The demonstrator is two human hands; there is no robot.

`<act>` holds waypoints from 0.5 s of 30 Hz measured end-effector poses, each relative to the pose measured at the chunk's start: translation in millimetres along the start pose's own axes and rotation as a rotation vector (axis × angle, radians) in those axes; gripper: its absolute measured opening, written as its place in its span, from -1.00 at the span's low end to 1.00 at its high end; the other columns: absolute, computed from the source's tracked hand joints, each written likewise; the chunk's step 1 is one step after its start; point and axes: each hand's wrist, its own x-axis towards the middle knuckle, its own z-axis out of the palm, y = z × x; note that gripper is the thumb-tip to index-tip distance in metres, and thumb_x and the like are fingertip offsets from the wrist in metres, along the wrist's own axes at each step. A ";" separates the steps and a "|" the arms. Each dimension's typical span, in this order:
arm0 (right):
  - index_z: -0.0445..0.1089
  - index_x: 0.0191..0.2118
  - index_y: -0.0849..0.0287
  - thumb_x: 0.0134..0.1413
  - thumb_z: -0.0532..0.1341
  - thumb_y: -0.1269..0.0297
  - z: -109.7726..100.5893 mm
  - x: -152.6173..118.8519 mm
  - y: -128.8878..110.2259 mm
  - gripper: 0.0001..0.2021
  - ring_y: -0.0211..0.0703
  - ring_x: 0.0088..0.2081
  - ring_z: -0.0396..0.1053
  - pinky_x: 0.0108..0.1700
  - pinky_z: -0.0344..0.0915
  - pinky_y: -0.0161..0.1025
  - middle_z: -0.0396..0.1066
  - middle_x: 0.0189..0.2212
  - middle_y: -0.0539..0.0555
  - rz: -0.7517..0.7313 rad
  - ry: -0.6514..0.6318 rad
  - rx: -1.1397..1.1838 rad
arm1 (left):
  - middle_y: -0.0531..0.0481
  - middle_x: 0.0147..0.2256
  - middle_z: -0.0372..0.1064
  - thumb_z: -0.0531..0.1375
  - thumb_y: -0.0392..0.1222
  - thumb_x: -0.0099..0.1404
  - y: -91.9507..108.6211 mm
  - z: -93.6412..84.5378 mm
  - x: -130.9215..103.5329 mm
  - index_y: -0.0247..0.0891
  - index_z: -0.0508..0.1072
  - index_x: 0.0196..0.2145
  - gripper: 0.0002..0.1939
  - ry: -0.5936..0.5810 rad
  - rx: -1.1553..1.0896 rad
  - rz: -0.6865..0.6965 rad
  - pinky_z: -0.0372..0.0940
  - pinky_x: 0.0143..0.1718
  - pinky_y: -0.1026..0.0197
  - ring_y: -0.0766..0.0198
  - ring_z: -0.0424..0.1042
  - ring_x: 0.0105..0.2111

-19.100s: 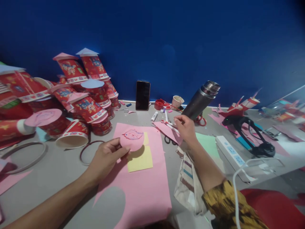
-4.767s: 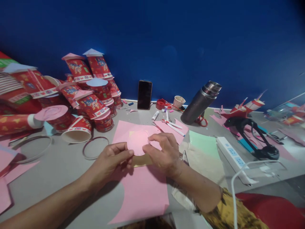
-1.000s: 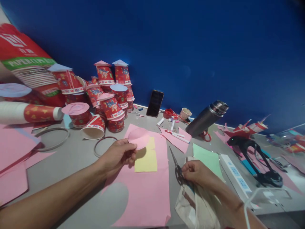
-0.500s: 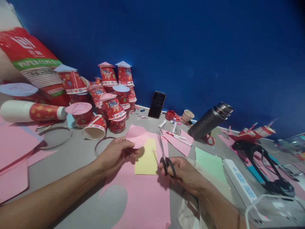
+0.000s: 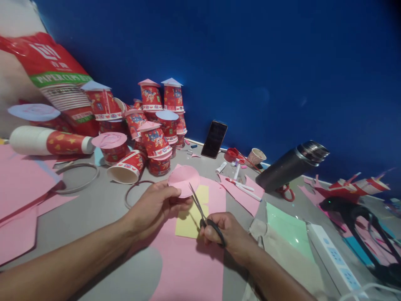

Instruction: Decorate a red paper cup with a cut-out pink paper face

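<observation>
Between thumb and fingers, my left hand [image 5: 156, 200] pinches a round pink paper disc [image 5: 184, 180] above the table. My right hand [image 5: 227, 232] is wrapped around the black handles of a pair of scissors [image 5: 199, 207]. The scissor tips point up and left and lie over the right edge of the disc in view; whether they touch it I cannot tell. Beneath both hands are a yellow paper sheet [image 5: 188, 224] and a large pink sheet [image 5: 194, 267] with a round hole cut at its left side.
Stacked red paper cups [image 5: 155, 142] with paper tops stand at the back left. A phone [image 5: 214, 139] leans against the blue wall. To the right are a dark thermos [image 5: 290, 165], markers [image 5: 241, 184], a green sheet [image 5: 290, 228] and a white power strip [image 5: 335, 259].
The scissors have moved left, bringing their tips from beside the disc to over its right edge. My left hand keeps holding the disc. The view has shifted slightly.
</observation>
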 end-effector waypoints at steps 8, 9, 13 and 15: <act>0.46 -0.47 0.26 -0.46 0.60 -0.24 5.3 -3.7 -3.4 -0.36 -0.35 -0.53 0.20 -0.45 0.14 -0.36 0.39 -0.58 -0.02 0.039 0.014 -0.002 | -0.08 -0.43 0.56 0.45 -0.28 -0.02 -0.8 5.5 -4.6 -0.31 0.59 -0.43 -0.84 -0.018 -0.003 0.001 0.50 -0.38 0.27 0.17 0.56 -0.38; 0.46 -0.48 0.26 -0.44 0.59 -0.24 5.6 -3.9 -3.0 -0.36 -0.35 -0.53 0.20 -0.45 0.14 -0.36 0.39 -0.58 -0.02 0.037 0.018 -0.006 | -0.07 -0.44 0.56 0.45 -0.28 -0.02 -0.7 5.7 -4.7 -0.30 0.58 -0.45 -0.84 -0.015 -0.008 0.003 0.50 -0.38 0.27 0.17 0.56 -0.39; 0.43 -0.52 0.25 -0.33 0.55 -0.28 6.0 -3.4 0.5 -0.38 -0.36 -0.55 0.19 -0.47 0.11 -0.36 0.38 -0.61 -0.02 0.024 0.037 -0.048 | -0.06 -0.44 0.56 0.46 -0.29 -0.03 -0.5 5.9 -5.0 -0.29 0.55 -0.48 -0.83 -0.008 -0.022 0.004 0.50 -0.37 0.28 0.18 0.58 -0.38; 0.43 -0.52 0.24 -0.30 0.53 -0.28 6.1 -3.1 2.3 -0.39 -0.36 -0.55 0.21 -0.47 0.11 -0.36 0.39 -0.61 -0.02 0.017 0.043 -0.056 | -0.08 -0.43 0.57 0.46 -0.29 -0.03 -0.4 5.7 -5.0 -0.30 0.57 -0.45 -0.83 -0.016 -0.015 0.002 0.51 -0.36 0.28 0.17 0.58 -0.38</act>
